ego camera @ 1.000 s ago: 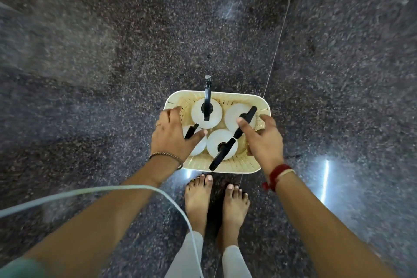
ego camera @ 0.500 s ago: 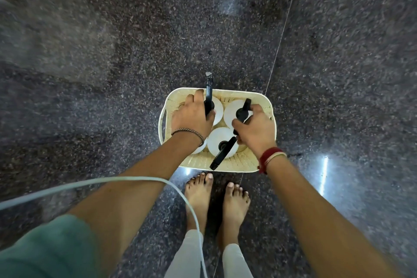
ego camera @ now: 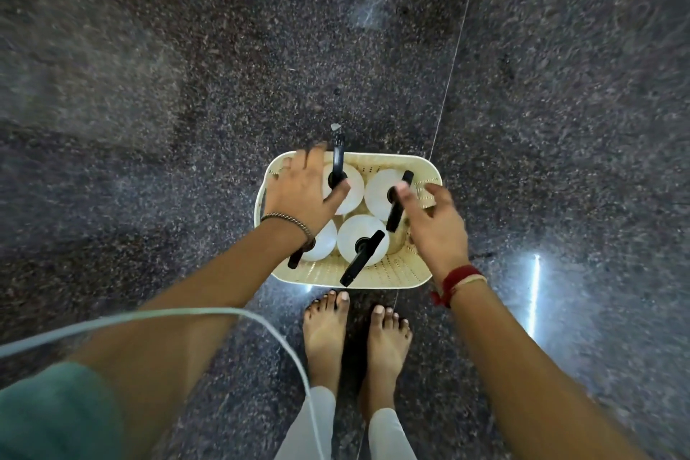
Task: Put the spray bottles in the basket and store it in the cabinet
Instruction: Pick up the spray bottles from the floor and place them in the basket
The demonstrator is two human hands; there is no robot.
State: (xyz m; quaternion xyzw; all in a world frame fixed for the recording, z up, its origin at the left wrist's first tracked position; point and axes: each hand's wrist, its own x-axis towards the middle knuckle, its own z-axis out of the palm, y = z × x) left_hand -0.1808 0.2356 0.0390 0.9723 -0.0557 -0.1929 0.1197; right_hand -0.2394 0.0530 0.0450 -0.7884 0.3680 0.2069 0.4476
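Cream perforated plastic basket (ego camera: 377, 274) sits on the dark speckled stone floor (ego camera: 186, 86), directly ahead of the person's bare feet (ego camera: 325, 336), with four white round spray bottles with black trigger heads (ego camera: 361, 239) standing upright inside it in two rows. Its long axis runs left to right across the view, so its short ends face outward toward each hand. The left hand (ego camera: 302, 190) hovers over the far-left part of the basket, fingers spread and released, the thumb touching or just beside the black trigger (ego camera: 338, 164) of the far-left bottle; it grips nothing. The right hand (ego camera: 435, 224) hovers over the right end, also loose and unclenched, its fingertips near the trigger of the far-right bottle (ego camera: 382, 192), holding nothing. Both hands lie about equally near their own ends of the basket. All four bottles appear loaded, so the likely next step is to take the basket by its two short ends and lift it. For that each hand needs to shift outward and down to the rim, clear of the protruding triggers. No cabinet is in view.
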